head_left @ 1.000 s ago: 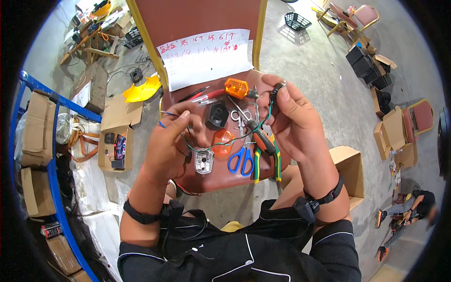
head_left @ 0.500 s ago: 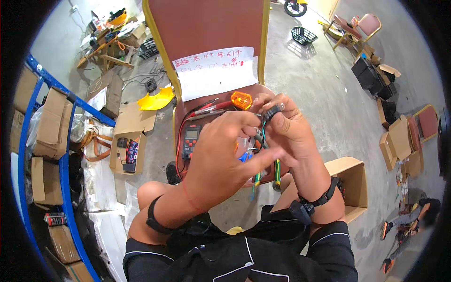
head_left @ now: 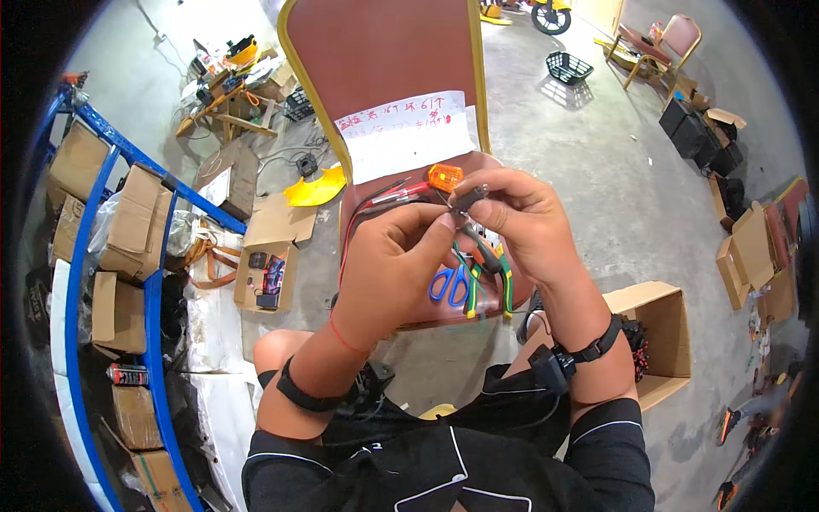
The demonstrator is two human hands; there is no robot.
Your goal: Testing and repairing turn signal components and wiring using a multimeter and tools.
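Note:
Above the seat of a chair, my right hand (head_left: 527, 220) pinches a small dark cylindrical part (head_left: 467, 200) with a metal tip between thumb and forefinger. Close against its lower left end, my left hand (head_left: 397, 264) has thumb and forefinger pressed together on its thin wires, mostly hidden by the fingers. A green wire (head_left: 458, 253) hangs below. On the seat under my hands lie blue-handled scissors (head_left: 450, 287) and a tool with green and yellow handles (head_left: 507, 288). Just beyond the held part is an orange lens (head_left: 444, 177), beside red test probes (head_left: 397, 198).
A handwritten white sheet (head_left: 401, 154) leans on the chair's backrest (head_left: 384, 60). Left are an open carton (head_left: 286, 222), a yellow shell (head_left: 316, 188) and a blue shelf rack (head_left: 153, 299). Another carton (head_left: 670, 341) stands by my right leg; a black basket (head_left: 569, 68) lies farther off.
My left hand has drawn back and lower, its fingers now pinched together near the part. The scissors and handled tool show more. The multimeter is now out of sight, and the view has shifted.

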